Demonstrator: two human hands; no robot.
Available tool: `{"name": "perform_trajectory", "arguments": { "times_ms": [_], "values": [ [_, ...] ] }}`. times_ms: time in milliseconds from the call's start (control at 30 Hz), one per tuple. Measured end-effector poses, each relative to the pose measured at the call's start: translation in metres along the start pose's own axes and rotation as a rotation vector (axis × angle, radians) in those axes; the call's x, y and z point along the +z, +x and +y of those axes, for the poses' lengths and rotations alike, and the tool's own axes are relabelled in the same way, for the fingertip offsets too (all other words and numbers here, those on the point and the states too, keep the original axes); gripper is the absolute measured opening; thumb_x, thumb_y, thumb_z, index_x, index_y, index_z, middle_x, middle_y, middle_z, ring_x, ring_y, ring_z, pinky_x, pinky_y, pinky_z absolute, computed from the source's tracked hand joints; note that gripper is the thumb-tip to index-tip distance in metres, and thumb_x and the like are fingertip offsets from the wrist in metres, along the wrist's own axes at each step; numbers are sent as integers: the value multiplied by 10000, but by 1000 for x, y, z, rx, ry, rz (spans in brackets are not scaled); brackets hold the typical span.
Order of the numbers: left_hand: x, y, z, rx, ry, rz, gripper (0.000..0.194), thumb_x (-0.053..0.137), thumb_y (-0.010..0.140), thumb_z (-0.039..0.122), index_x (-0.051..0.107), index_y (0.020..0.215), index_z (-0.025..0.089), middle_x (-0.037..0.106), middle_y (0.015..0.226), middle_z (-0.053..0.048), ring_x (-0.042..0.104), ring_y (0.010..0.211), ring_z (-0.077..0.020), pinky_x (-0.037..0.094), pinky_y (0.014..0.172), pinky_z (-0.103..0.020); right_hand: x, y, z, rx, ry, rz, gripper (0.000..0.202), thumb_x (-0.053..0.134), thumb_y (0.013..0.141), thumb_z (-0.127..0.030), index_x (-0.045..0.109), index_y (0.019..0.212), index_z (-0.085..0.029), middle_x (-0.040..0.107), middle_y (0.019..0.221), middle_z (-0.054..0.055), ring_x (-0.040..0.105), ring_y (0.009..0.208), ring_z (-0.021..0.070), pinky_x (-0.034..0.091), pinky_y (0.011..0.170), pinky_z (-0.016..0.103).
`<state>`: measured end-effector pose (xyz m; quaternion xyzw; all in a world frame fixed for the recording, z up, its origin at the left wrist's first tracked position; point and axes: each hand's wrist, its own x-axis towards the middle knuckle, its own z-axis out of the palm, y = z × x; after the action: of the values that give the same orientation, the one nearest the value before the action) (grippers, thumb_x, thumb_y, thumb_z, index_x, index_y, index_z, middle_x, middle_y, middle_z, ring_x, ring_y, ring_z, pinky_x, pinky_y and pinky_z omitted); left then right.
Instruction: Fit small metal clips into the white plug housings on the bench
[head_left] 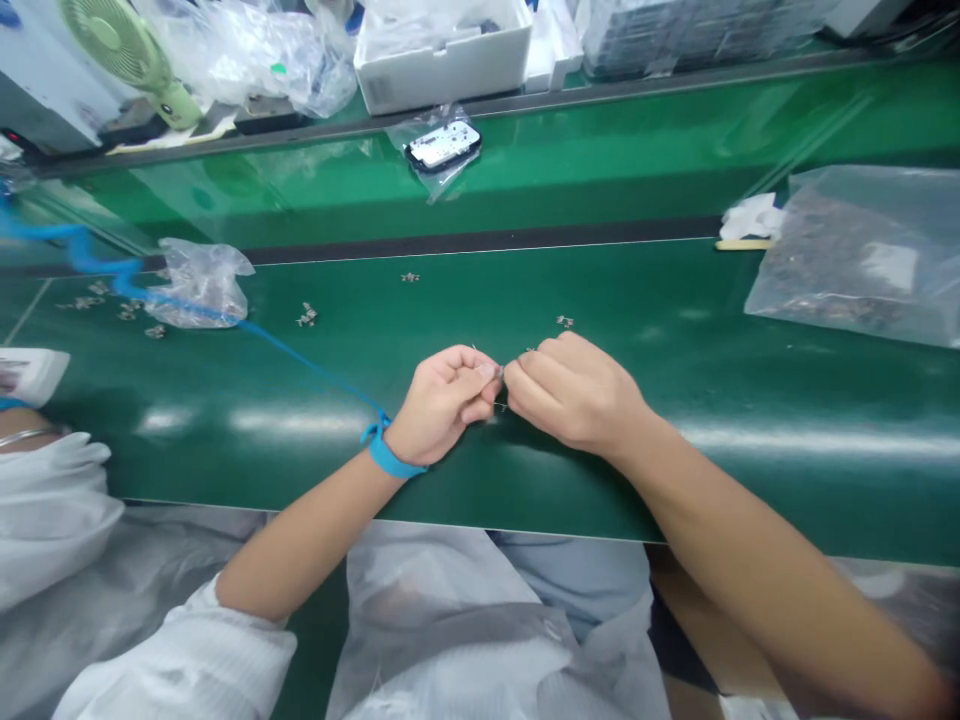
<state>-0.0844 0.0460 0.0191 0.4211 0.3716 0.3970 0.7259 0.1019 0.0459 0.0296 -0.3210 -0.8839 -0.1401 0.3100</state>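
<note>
My left hand [448,402] is closed in a pinch over the green work surface [315,450], thumb against fingers. A blue wrist strap [391,456] with a coiled blue cord circles that wrist. Touching it fingertip to fingertip, my right hand [574,392] is closed too, its fingers curled. A tiny metal piece [501,372] shows between the fingertips; its kind is too small to tell. Beyond my right hand lies a small cluster of metal parts [565,321], and another small group of metal parts [409,277] sits farther back.
More small metal parts [307,315] lie to the left near a crumpled clear bag [201,285]. A large plastic bag of small parts [855,260] rests at right. A bagged device [444,147] hangs on the back panel. A co-worker's sleeve [52,510] is at left.
</note>
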Motion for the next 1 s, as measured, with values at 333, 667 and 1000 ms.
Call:
{"name": "perform_trajectory", "arguments": {
  "times_ms": [333, 667, 1000],
  "values": [
    [-28, 9, 7, 238, 588, 71, 212, 633, 912, 367, 660, 904, 157, 698, 780, -47, 539, 571, -89, 433, 551, -230, 1, -15, 30, 201, -60, -177, 349, 469, 1004, -279, 637, 715, -178, 614, 665, 41, 531, 643, 158, 335, 590, 327],
    [-37, 15, -7, 678, 1231, -122, 318, 528, 888, 81, 629, 1177, 165, 681, 987, -65, 628, 823, -144, 525, 757, -285, 6, -22, 34, 264, 8, -390, 234, 491, 970, -237, 711, 1022, -178, 645, 946, 96, 570, 833, 212, 397, 657, 325],
    [-82, 29, 17, 687, 1445, 317, 201, 512, 872, 113, 669, 979, 177, 634, 915, -67, 582, 844, -195, 491, 786, -338, 6, -34, 56, 451, 56, -375, 185, 573, 946, -311, 708, 921, -186, 623, 982, 96, 586, 867, 228, 447, 665, 342]
  ]
}}
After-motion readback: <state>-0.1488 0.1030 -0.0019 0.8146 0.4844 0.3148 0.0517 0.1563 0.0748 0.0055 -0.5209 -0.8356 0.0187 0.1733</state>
